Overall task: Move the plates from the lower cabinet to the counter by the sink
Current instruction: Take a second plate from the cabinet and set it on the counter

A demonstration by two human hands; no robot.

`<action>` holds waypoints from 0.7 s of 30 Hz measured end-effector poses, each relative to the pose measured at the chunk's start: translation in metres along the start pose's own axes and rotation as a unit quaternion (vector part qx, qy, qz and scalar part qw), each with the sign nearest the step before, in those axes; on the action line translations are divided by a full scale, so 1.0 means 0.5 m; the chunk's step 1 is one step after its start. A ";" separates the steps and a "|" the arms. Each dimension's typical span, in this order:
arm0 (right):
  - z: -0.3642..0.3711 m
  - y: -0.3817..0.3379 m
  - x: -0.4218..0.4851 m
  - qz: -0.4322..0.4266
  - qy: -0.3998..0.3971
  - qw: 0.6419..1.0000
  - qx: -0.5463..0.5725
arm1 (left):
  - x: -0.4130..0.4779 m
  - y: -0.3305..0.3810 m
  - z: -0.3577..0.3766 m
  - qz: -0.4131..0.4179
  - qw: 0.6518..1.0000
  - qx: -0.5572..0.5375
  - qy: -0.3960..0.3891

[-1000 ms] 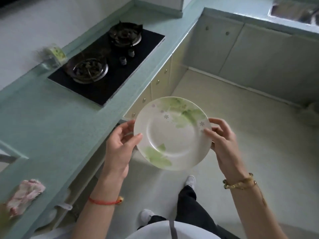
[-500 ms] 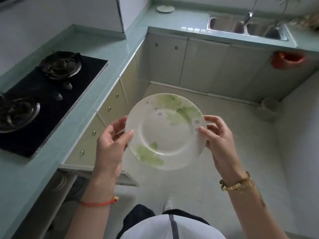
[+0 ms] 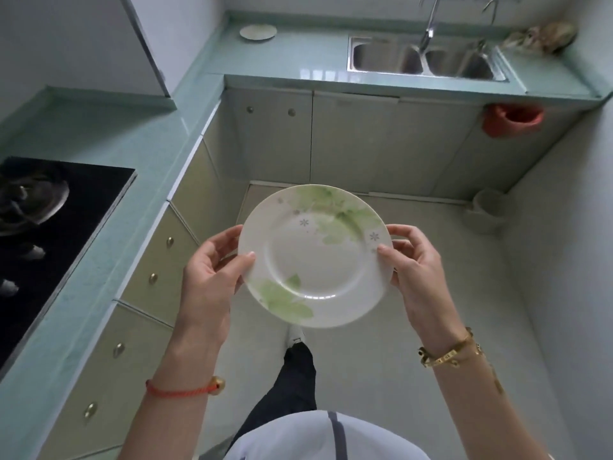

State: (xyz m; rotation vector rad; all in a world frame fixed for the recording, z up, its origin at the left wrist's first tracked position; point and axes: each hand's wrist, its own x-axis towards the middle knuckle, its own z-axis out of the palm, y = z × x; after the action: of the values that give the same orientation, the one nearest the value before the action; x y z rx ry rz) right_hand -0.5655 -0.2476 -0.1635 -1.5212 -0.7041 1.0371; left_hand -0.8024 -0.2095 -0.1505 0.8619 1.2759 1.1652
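A white plate [image 3: 315, 257] with green leaf prints is held level in front of me, over the kitchen floor. My left hand [image 3: 212, 270] grips its left rim with the thumb on top. My right hand [image 3: 414, 263] grips the right rim the same way. Far ahead, another plate [image 3: 258, 31] lies on the pale green counter [image 3: 298, 58] to the left of the steel double sink [image 3: 424, 58].
A black gas hob [image 3: 49, 234] sits in the counter on my left, above drawers with brass knobs [image 3: 152, 278]. A red container [image 3: 512, 119] hangs under the sink counter at right. A small grey bin [image 3: 487, 210] stands on the floor in the right corner.
My view has swung right from the hob toward the sink, and the sink counter has come closer. The plate stays between both hands. My foot is stepping forward.
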 end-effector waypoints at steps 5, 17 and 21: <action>0.057 -0.058 0.170 -0.005 0.012 1.000 0.005 | 0.182 0.057 0.056 0.005 1.000 0.013 -0.010; 0.197 -0.152 0.539 -0.002 0.041 0.999 0.005 | 0.595 0.157 0.162 0.004 0.999 0.043 -0.021; 0.235 -0.168 0.667 -0.003 0.036 0.999 0.004 | 0.717 0.167 0.200 0.000 0.999 0.045 -0.011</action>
State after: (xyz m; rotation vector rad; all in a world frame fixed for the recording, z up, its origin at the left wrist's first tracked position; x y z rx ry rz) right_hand -0.5159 0.1122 -0.1608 -1.5405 -0.6529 0.9757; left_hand -0.7477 0.1682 -0.1476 0.9380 1.3179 1.1026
